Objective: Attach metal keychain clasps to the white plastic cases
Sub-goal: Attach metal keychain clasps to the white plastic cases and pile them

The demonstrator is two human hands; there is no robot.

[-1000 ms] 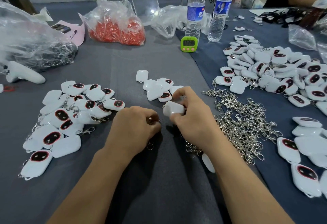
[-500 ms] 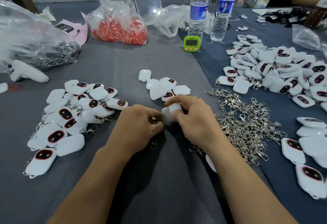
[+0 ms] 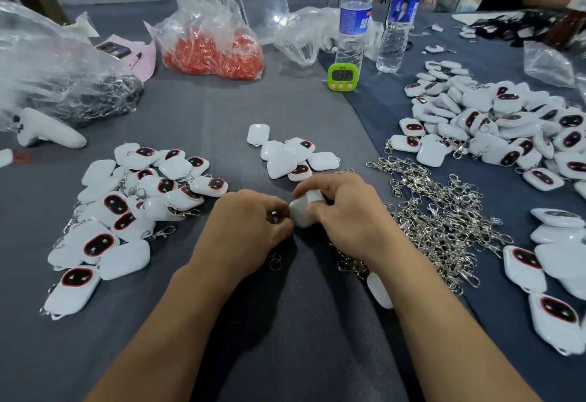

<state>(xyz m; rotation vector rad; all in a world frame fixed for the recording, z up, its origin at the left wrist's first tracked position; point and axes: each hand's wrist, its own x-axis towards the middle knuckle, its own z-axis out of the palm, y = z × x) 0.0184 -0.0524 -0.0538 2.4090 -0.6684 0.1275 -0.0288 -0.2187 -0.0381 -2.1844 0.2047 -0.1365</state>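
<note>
Metal clasp (image 3: 274, 215) mostly hidden inside left grip (image 3: 250, 227); timer (image 3: 342, 76) digits blurred

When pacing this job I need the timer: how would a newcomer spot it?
Look to the far side of the grey table. There, at the foot of the left water bottle of a clear pair, sits the timer. It alone is lime green, with a dark display and pink buttons.

White case (image 3: 305, 211) — clasp (image 3: 275, 215) alongside
</note>
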